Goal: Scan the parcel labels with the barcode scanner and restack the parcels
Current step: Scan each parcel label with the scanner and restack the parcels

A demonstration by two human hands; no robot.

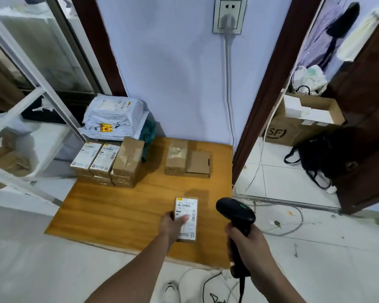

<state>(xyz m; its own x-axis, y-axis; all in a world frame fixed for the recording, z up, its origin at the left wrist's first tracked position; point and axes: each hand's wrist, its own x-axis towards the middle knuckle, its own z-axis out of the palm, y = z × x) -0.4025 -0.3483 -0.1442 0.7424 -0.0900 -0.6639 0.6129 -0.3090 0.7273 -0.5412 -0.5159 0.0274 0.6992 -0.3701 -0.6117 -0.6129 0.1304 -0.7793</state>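
Observation:
A small brown parcel (187, 213) with a white barcode label facing up lies near the front of the wooden board (118, 206). My left hand (172, 227) grips its left side, thumb across the label. My right hand (247, 243) holds the black barcode scanner (235, 212) by its handle, its head just to the right of the parcel. At the board's back left stands a stack of parcels (106, 164), two of them label up. Two more brown parcels (187, 159) sit side by side at the back middle.
Grey mailer bags (115, 117) are piled behind the stack against the wall. A power cord (229, 88) runs down from the wall socket. Loose cables (278, 224) lie on the tiled floor to the right. An open SF carton (302, 121) and a black bag (324, 154) sit beyond the doorway.

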